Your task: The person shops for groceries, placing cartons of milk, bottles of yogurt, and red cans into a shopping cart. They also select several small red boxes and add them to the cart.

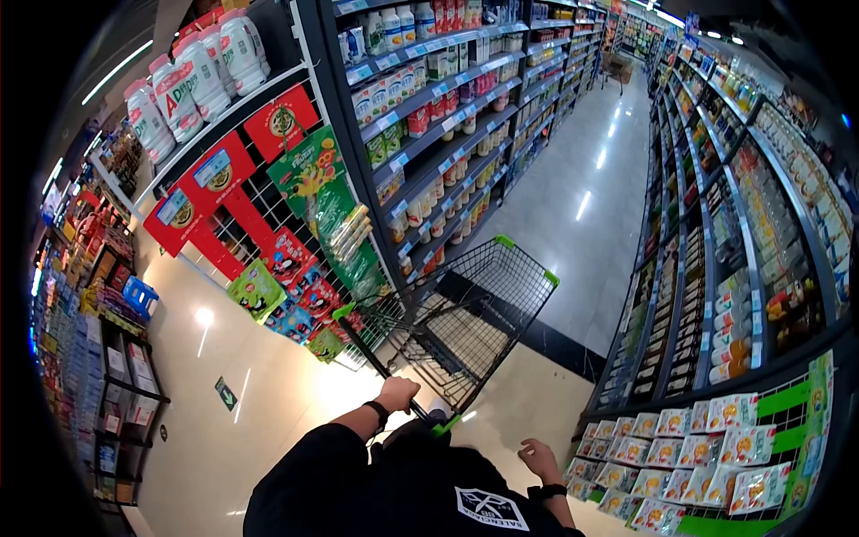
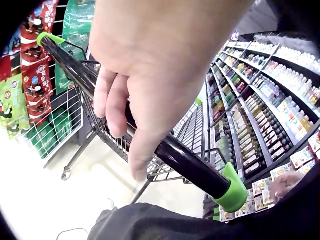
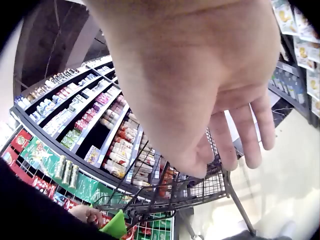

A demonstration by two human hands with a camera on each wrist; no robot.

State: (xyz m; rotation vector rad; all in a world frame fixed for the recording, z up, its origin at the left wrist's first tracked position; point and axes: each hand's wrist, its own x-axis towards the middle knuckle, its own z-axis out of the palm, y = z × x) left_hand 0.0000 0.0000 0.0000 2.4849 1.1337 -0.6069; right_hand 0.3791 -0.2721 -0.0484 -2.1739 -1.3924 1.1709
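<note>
My left hand (image 1: 396,394) grips the black handle bar of a shopping cart (image 1: 483,309). In the left wrist view the fingers of the left hand (image 2: 150,75) curl over the bar (image 2: 192,167), which ends in a green cap (image 2: 232,190). The wire basket of the cart shows nothing in it. At my right side hangs my right hand (image 1: 539,458), holding nothing, its fingers loosely bent. In the right wrist view the right hand (image 3: 200,100) has its palm showing, with the cart basket (image 3: 200,187) beyond the fingers.
Shelves of bottles and cartons (image 1: 447,116) line the aisle's left; more bottle shelves (image 1: 707,242) run along its right. White packets (image 1: 667,456) hang on a rack at near right. Snack bags (image 1: 295,286) hang on a wire rack left of the cart. Another cart (image 1: 616,67) stands far down the aisle.
</note>
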